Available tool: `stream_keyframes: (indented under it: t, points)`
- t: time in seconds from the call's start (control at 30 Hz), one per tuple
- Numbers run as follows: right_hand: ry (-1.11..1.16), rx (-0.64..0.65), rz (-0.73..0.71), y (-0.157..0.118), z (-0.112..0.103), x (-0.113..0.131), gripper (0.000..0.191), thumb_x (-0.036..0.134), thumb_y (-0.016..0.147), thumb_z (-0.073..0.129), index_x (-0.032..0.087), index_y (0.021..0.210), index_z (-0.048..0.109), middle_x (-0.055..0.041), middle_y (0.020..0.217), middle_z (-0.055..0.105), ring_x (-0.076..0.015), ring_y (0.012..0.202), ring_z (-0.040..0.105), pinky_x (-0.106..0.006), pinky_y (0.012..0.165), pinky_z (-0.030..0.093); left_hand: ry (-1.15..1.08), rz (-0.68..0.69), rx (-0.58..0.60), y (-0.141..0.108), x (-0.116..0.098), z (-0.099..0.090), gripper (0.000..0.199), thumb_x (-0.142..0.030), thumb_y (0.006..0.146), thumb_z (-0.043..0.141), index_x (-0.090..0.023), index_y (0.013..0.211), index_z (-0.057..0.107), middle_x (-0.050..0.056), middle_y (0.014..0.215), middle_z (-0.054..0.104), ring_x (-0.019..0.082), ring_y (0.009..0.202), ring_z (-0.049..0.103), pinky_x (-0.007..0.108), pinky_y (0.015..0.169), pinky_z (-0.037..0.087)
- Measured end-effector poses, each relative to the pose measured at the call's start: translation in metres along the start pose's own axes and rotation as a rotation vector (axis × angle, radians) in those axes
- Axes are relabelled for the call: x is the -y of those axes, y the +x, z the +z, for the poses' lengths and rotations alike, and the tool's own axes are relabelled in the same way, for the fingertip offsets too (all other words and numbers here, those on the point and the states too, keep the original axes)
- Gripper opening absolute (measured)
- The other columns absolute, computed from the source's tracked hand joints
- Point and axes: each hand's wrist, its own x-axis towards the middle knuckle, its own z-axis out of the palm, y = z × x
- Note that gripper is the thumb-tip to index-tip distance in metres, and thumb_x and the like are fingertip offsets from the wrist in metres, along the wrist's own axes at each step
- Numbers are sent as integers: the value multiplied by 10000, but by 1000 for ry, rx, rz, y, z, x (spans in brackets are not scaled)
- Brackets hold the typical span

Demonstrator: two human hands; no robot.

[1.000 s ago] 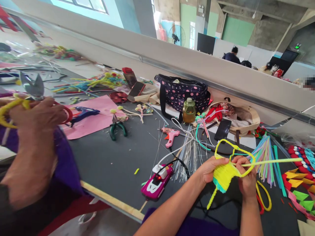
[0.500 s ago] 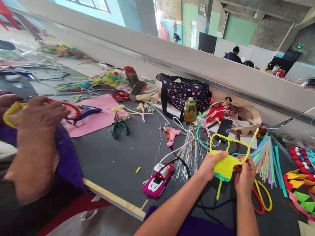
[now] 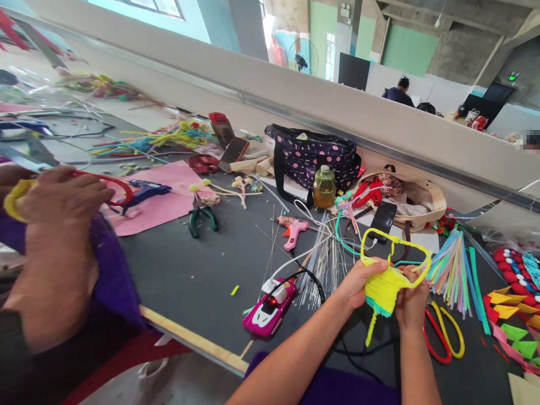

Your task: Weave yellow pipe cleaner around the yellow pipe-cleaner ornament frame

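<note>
A yellow pipe-cleaner piece (image 3: 386,287) with two open loops on top, a green lower edge and a short yellow stem is held above the dark table. My left hand (image 3: 361,281) pinches its left side, thumb in front. At its right side, my right hand (image 3: 412,301) closes on the yellow pipe cleaner where the right loop meets the body; some fingertips are hidden behind it. Scissors with one red and one yellow handle (image 3: 453,334) lie beside my right wrist. A fan of pastel pipe cleaners (image 3: 453,270) lies to the right.
A purple power strip (image 3: 270,309), pink glue gun (image 3: 293,228), thin wires (image 3: 327,270) and green-handled pliers (image 3: 201,214) lie leftward. Behind stand a bottle (image 3: 324,188), dotted bag (image 3: 312,152) and phone (image 3: 383,219). At left, a co-worker's hand (image 3: 63,197) holds red-and-yellow-handled scissors.
The loose yellow end that stuck up at the right no longer sticks up there. My right hand has shifted slightly left and down, and the piece tilts a little. The co-worker's scissors blades show more.
</note>
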Motion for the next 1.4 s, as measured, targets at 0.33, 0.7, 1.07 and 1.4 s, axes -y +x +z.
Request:
stream_keyframes:
  t: [0.33, 0.7, 1.07, 1.4]
  points:
    - [-9, -101, -22, 7, -10, 1, 201, 375, 737, 631, 192, 772, 558, 60, 596, 557, -77, 417, 473, -186, 368, 367, 30, 7, -9, 1, -2, -2, 323, -276, 522, 851, -91, 736, 697, 79, 678, 707, 186, 600, 657, 286, 623, 496]
    - [60, -237, -217, 15, -20, 9, 199, 358, 771, 652, 195, 792, 540, 28, 705, 587, -82, 501, 503, -196, 424, 423, -59, 34, -74, 3, -5, -2, 293, -228, 534, 840, -93, 751, 696, 84, 707, 716, 193, 638, 668, 300, 667, 510]
    - [27, -53, -76, 13, -12, 9, 300, 389, 694, 744, 185, 877, 622, 41, 669, 571, -74, 513, 489, -173, 419, 386, 44, 105, -126, 3, -7, -2, 336, -272, 540, 848, -93, 784, 701, 79, 728, 722, 201, 662, 671, 308, 665, 519]
    - [-11, 104, 26, 7, -10, 4, 350, 319, 609, 790, 195, 918, 680, 18, 708, 647, -119, 567, 561, -223, 492, 431, 102, 97, -117, 2, -6, 0, 341, -296, 533, 852, -94, 763, 702, 74, 692, 712, 176, 605, 656, 282, 616, 511]
